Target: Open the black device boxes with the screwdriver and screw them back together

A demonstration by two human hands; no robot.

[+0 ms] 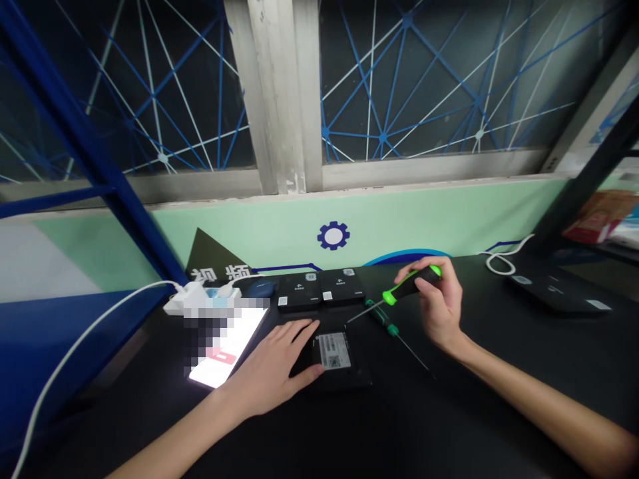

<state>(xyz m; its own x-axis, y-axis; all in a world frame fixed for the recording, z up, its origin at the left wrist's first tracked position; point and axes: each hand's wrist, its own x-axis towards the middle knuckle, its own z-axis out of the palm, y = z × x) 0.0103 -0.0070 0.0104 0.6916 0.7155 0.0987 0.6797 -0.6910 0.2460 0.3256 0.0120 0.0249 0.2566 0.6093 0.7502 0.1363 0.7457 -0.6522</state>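
Note:
My left hand (276, 366) lies with fingers stretched over the left side of a flat black device (357, 380), thumb near its white label (335, 350). In my right hand (443, 306) is a green and black screwdriver (409, 285), gripped by its handle and tilted. Its thin shaft reaches down left, the tip at or just above the device's far right corner; contact I cannot tell. Just right of the device, a second green and black screwdriver (383, 319) rests on the black table, its shaft toward me.
Two black boxes (298, 291) (342, 286) stand behind the device. To the left are a lit tablet-like screen (244, 339), a power strip (174, 305) with white plugs and a white cable (64, 359). Another flat black device (556, 291) lies far right, near a white cable loop (500, 265).

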